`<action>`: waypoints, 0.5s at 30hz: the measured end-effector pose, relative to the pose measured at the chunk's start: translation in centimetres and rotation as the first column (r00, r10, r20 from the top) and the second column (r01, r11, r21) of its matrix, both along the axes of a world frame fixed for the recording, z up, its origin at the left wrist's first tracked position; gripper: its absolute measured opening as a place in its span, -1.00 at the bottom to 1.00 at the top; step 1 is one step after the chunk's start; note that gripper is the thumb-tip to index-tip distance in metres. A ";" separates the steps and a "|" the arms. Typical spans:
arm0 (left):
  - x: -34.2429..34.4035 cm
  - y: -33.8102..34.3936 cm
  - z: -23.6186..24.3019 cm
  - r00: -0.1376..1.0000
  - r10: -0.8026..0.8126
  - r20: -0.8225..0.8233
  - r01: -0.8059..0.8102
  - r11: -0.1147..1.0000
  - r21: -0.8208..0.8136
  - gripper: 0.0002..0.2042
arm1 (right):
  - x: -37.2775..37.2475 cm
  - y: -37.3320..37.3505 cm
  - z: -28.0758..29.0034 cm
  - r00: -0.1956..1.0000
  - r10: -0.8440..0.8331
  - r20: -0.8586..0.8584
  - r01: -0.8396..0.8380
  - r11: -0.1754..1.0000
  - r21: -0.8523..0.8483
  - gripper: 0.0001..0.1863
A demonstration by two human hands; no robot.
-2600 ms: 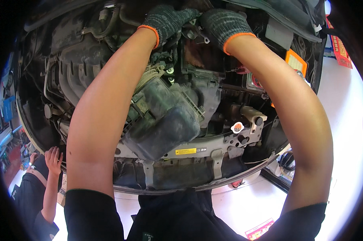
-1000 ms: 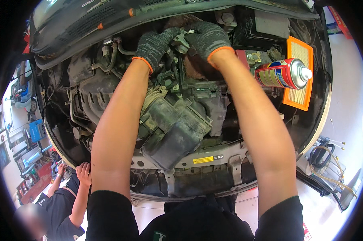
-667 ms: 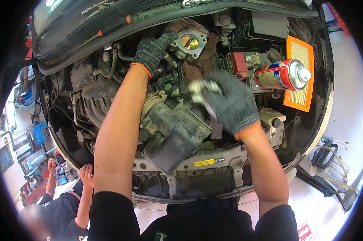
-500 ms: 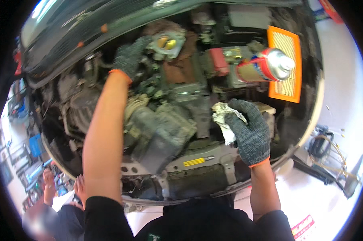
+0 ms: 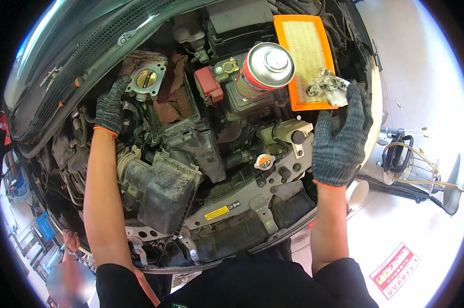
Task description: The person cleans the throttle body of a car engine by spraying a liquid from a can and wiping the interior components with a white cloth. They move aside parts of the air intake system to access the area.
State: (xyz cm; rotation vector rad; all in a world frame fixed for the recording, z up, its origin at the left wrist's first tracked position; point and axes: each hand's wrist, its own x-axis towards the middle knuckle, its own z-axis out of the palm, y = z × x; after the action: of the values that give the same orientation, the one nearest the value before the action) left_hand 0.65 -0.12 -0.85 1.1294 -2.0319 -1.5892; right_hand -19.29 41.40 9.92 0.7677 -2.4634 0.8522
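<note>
I look down into an open car engine bay. My left hand point(image 5: 110, 108), in a grey knit glove with an orange cuff, grips the left side of a round metal throttle body point(image 5: 146, 79) at the back of the bay. My right hand point(image 5: 341, 138), gloved the same way, is at the right side and pinches a dirty crumpled rag point(image 5: 328, 86) over the lower right corner of an orange air filter panel point(image 5: 304, 56). A spray can point(image 5: 265, 69) lies just left of the filter.
A red battery terminal cover point(image 5: 208, 83) sits beside the can. A black air box point(image 5: 160, 192) fills the lower left of the bay, a radiator cap point(image 5: 264, 161) the front. Another person crouches at lower left point(image 5: 70, 267). Hoses and a stand point(image 5: 411, 164) are on the right floor.
My right hand left the throttle body, picked up the rag and swung right to the air filter. My left hand stayed at the throttle body. My view shifted right.
</note>
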 end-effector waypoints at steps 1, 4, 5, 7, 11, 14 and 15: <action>0.0 -0.3 -0.2 1.000 -0.016 0.022 0.016 1.000 0.014 -0.72 | 0.6 0.3 -0.9 1.000 -0.020 0.012 0.020 0.999 -0.046 -0.36; -0.8 1.1 1.0 0.996 0.045 0.072 -0.053 0.992 0.115 -0.72 | 0.8 0.7 -2.3 0.994 -0.076 0.073 0.077 0.997 -0.008 -0.38; -1.0 1.3 1.3 0.995 0.057 0.078 -0.068 0.988 0.139 -0.71 | 0.7 0.6 -2.5 0.992 -0.054 0.117 0.067 0.992 -0.106 -0.38; -1.6 2.0 1.9 0.987 0.108 0.123 -0.128 0.978 0.165 -0.67 | -0.1 0.5 -2.4 0.989 -0.055 0.137 0.067 0.994 -0.089 -0.40; 0.0 -0.6 -0.2 0.993 -0.050 0.111 0.054 0.998 -0.031 -0.64 | -3.7 0.0 -2.7 0.986 -0.143 0.080 0.120 0.963 0.242 -0.55; -0.3 -0.7 -0.6 0.997 -0.014 0.072 0.011 0.999 0.038 -0.65 | -5.8 0.8 -2.0 0.971 -0.181 0.155 0.166 0.981 0.105 -0.73; -1.0 -0.1 0.1 0.990 0.121 0.069 -0.132 0.973 0.189 -0.65 | -6.2 1.7 -1.8 0.968 -0.158 0.195 0.164 0.986 -0.014 -0.75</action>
State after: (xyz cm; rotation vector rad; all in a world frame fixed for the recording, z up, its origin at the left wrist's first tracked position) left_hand -0.37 -0.22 -0.78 1.3593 -1.8288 -1.7373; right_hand -25.53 43.05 8.10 0.4855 -2.6323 0.9393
